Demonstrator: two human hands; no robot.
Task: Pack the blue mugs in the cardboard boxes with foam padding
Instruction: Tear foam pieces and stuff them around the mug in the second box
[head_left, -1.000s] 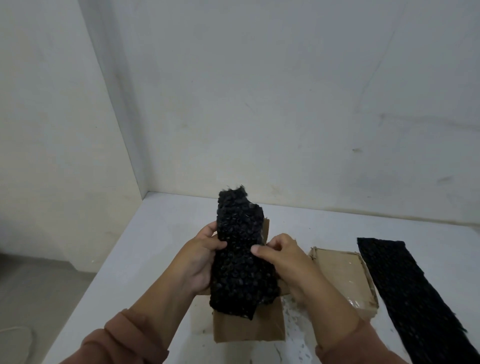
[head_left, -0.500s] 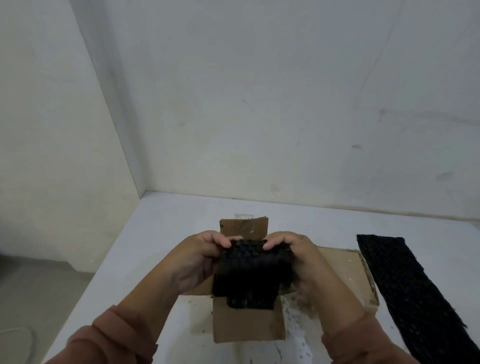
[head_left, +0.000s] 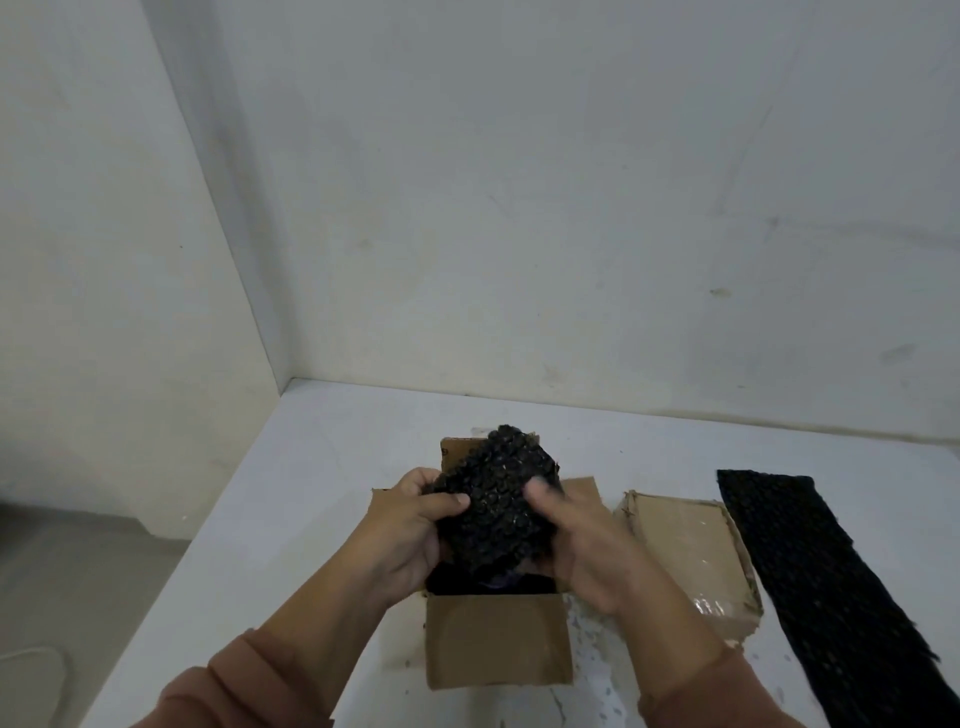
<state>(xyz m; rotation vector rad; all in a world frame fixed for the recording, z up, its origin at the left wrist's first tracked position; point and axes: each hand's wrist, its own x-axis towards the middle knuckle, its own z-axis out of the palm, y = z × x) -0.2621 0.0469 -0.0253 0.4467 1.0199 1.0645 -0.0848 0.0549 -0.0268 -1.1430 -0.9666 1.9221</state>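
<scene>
Black bubbly foam padding (head_left: 493, 499), bunched into thick wad, held above open cardboard box (head_left: 496, 642). Left hand (head_left: 410, 530) grips wad's left side, right hand (head_left: 576, 540) grips right side, thumbs on top.

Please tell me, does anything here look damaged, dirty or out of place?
Yes. The closed brown cardboard box, right of the open brown cardboard box, has crumpled, torn edges. The long black foam strip on the far right is ragged along its edge. Small dark specks dot the white table between the boxes.
</scene>
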